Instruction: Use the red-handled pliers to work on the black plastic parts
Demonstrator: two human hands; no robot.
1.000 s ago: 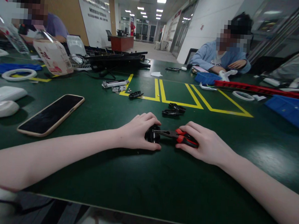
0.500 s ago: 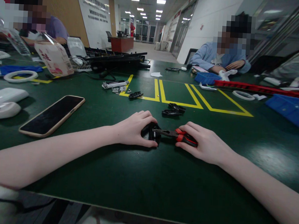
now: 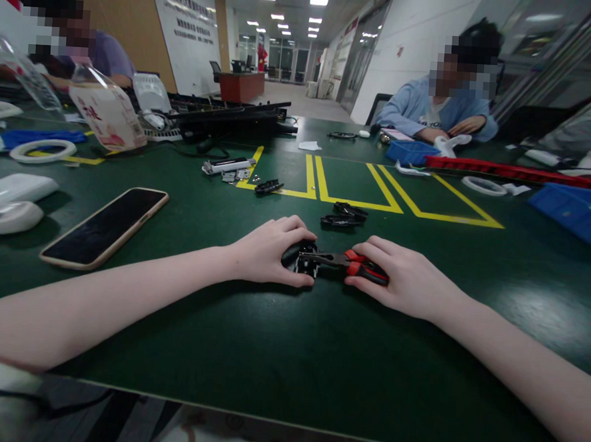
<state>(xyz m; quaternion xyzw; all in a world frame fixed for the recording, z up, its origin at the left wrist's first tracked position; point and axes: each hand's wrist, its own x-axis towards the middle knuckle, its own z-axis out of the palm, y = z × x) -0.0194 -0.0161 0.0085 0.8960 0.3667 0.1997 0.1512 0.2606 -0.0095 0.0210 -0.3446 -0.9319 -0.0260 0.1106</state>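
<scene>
My left hand (image 3: 277, 252) is closed around a small black plastic part (image 3: 307, 260), thumb at the near side and fingers at the far side. A pair of red-and-black pliers (image 3: 355, 265) is gripped in my right hand (image 3: 397, 277). The tips of the pliers' jaws reach the open right-hand face of the black part; whether they pinch anything there is too small to tell. Just beyond my hands lie black plastic pieces (image 3: 344, 217), and another black piece (image 3: 269, 187) rests farther left on the table.
A phone (image 3: 105, 226) lies left of my forearm on the green table (image 3: 267, 359). Farther back are a white device (image 3: 229, 166), a large bottle (image 3: 106, 111) and black frames (image 3: 232, 118). Blue bins (image 3: 576, 215) and a long red strip (image 3: 519, 172) stand right. Co-workers sit across.
The black part has turned slightly in my left hand, showing more of its inner face. The pliers have shifted a little left with my right hand.
</scene>
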